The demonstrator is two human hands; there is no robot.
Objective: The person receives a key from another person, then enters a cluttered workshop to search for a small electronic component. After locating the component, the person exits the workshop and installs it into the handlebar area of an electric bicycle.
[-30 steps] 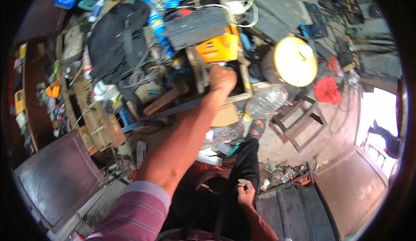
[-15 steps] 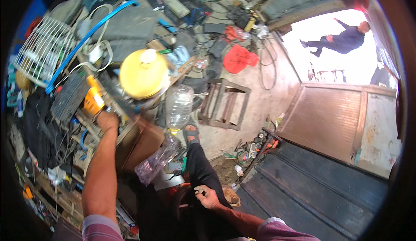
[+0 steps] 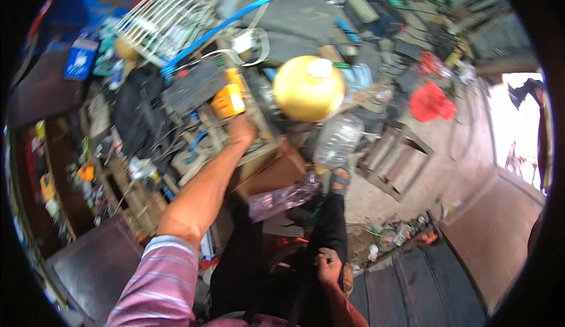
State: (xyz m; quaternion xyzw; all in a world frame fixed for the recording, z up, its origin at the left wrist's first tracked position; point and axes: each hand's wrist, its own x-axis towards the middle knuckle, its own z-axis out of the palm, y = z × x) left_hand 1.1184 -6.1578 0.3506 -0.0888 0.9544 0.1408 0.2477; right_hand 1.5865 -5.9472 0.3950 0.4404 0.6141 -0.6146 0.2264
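My left hand reaches into the clutter at the edge of a wooden frame. Right beyond it is a yellow-orange object, perhaps a tool casing. The fingers are blurred and partly hidden, so whether they grip it does not show. A dark grey case lies to the left of it, and a round yellow container with a pale cap stands to the right. My right hand rests on my right leg with its fingers curled together. Anything between those fingers is too small to make out.
A large clear plastic bottle and a small wooden stool are ahead of my foot. An open cardboard box with clear plastic wrapping sits near my legs. A white wire rack and blue tube lie far left.
The view has swung left, so the scene sits further right and the person in the doorway is out of sight. My left hand stays beside the yellow-orange object, my right on my leg.
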